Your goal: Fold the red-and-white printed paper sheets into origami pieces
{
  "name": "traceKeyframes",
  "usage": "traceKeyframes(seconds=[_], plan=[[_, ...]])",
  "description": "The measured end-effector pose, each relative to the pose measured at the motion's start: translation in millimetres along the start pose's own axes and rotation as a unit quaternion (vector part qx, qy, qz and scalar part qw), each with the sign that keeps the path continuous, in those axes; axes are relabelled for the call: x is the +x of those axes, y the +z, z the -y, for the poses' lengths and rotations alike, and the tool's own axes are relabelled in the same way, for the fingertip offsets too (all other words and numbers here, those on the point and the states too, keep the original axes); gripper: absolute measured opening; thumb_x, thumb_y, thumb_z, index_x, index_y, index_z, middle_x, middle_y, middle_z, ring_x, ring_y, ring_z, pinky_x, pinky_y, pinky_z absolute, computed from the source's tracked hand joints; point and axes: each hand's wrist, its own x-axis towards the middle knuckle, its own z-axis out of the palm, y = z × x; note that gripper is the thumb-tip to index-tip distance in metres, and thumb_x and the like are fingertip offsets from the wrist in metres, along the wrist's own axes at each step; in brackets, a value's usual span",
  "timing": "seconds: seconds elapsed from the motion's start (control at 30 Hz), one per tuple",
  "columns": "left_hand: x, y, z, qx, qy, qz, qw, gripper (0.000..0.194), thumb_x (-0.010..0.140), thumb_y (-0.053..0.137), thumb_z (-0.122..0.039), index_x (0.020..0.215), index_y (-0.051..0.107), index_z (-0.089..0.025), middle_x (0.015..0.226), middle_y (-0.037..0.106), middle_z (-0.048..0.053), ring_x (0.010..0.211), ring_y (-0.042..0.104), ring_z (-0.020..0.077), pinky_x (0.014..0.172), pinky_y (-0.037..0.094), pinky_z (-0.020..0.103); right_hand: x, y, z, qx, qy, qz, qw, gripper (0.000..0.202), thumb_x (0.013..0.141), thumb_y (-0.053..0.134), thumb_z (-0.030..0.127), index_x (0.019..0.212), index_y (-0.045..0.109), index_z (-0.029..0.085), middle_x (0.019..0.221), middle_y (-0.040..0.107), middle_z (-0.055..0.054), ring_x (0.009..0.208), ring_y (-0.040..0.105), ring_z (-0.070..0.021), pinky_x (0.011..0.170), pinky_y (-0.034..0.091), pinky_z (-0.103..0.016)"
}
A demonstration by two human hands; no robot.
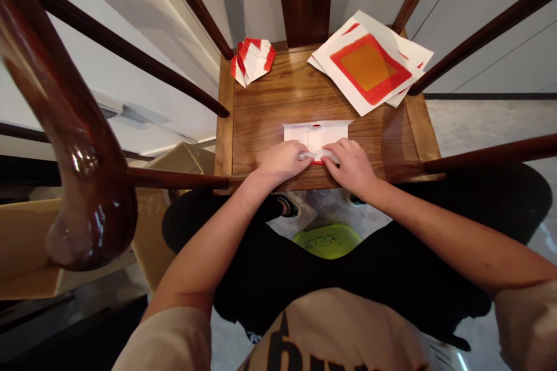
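A folded sheet of white paper [300, 131] lies near the front edge of the wooden chair seat [278, 107], with some red showing at its near edge and a small red spot at its far edge. My left hand [285, 160] grips the paper's near edge from the left, its fingers curled over it. From the right, my right hand [350, 163] pinches the same near edge, which bulges between thumb and fingers. The two hands are a short gap apart. My fingers hide part of the near fold.
A folded red-and-white paper piece [253, 62] rests at the seat's back left. Several white sheets with red and orange squares [369, 66] overlap at the back right. Dark chair spindles [187, 78] surround the seat. A cardboard box [150, 232] stands left; a green plastic item [328, 242] lies below.
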Motion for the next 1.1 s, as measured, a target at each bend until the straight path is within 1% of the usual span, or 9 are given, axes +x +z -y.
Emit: traceKeyframes(seconds=[0.1,0.2,0.33,0.47,0.6,0.73,0.93,1.03,1.1], plan=[[-0.5,1.1,1.3,-0.003,-0.003,-0.003,1.000,0.032,0.089,0.054,-0.044,0.093,0.076,-0.020,0.099,0.073,0.007,0.090,0.066,0.0223,0.079,0.048,0.031,-6.4,-3.9,5.9,-0.028,-0.015,-0.029,0.999,0.038,0.096,0.049,0.035,0.129,0.059,0.018,0.121,0.059,-0.015,0.109,0.050,-0.0305,0.091,0.038,-0.044],[0.1,1.3,2.9,-0.006,0.002,-0.003,1.000,0.031,0.089,0.054,-0.042,0.095,0.076,-0.021,0.101,0.074,0.006,0.092,0.066,0.0222,0.079,0.048,0.030,-15.3,-5.0,11.3,-0.068,-0.080,-0.032,0.994,0.037,0.096,0.049,0.032,0.130,0.059,0.022,0.133,0.056,-0.013,0.123,0.044,-0.0329,0.098,0.030,-0.046],[1.2,1.8,5.4,-0.002,0.016,-0.006,1.000,0.030,0.089,0.056,-0.042,0.096,0.076,-0.021,0.103,0.074,0.007,0.093,0.067,0.0232,0.079,0.048,0.031,-21.7,0.5,12.4,-0.078,-0.134,0.012,0.988,0.032,0.098,0.045,0.030,0.121,0.064,0.021,0.121,0.065,-0.011,0.114,0.049,-0.0294,0.093,0.029,-0.045],[1.2,4.0,6.9,0.005,0.017,-0.002,1.000,0.031,0.090,0.055,-0.043,0.098,0.075,-0.021,0.104,0.073,0.007,0.094,0.066,0.0230,0.080,0.049,0.030,-20.2,4.9,11.7,-0.087,-0.133,0.027,0.987,0.034,0.100,0.041,0.031,0.120,0.065,0.017,0.112,0.068,-0.011,0.103,0.053,-0.0272,0.087,0.030,-0.043],[0.9,7.6,9.3,-0.005,0.020,-0.016,1.000,0.031,0.090,0.055,-0.043,0.106,0.073,-0.022,0.108,0.073,0.006,0.098,0.066,0.0234,0.083,0.049,0.031,-18.5,4.9,12.7,-0.086,-0.122,0.030,0.988,0.037,0.100,0.042,0.032,0.126,0.062,0.015,0.112,0.068,-0.013,0.102,0.053,-0.0279,0.086,0.031,-0.043],[-0.7,10.1,12.7,-0.017,0.029,-0.036,0.999,0.033,0.090,0.057,-0.042,0.114,0.069,-0.021,0.113,0.070,0.006,0.102,0.064,0.0237,0.086,0.048,0.032,-18.0,5.2,12.9,-0.089,-0.127,0.031,0.987,0.036,0.100,0.041,0.031,0.123,0.063,0.015,0.111,0.067,-0.012,0.102,0.052,-0.0281,0.085,0.031,-0.043],[-22.9,16.3,6.3,0.044,0.079,-0.154,0.984,0.041,0.094,0.054,-0.039,0.131,0.059,-0.022,0.126,0.061,0.013,0.118,0.052,0.0301,0.101,0.037,0.045,-17.5,4.4,14.4,-0.072,-0.118,0.033,0.990,0.033,0.099,0.043,0.029,0.121,0.065,0.017,0.115,0.065,-0.013,0.105,0.051,-0.0287,0.086,0.033,-0.043],[-41.1,28.0,-2.3,0.063,0.109,-0.160,0.979,0.036,0.099,0.043,-0.034,0.128,0.062,-0.023,0.127,0.061,0.012,0.119,0.052,0.0291,0.103,0.035,0.046,-16.9,3.3,14.2,-0.073,-0.119,0.034,0.990,0.034,0.099,0.043,0.029,0.121,0.065,0.016,0.117,0.064,-0.013,0.105,0.051,-0.0288,0.085,0.034,-0.043],[-51.1,38.0,-7.3,0.066,0.101,-0.149,0.981,0.039,0.100,0.039,-0.033,0.131,0.059,-0.020,0.132,0.059,0.013,0.121,0.051,0.0286,0.104,0.037,0.044,-16.7,2.7,13.5,-0.084,-0.128,0.040,0.987,0.036,0.100,0.040,0.030,0.122,0.064,0.015,0.117,0.065,-0.014,0.103,0.051,-0.0285,0.084,0.034,-0.043]])
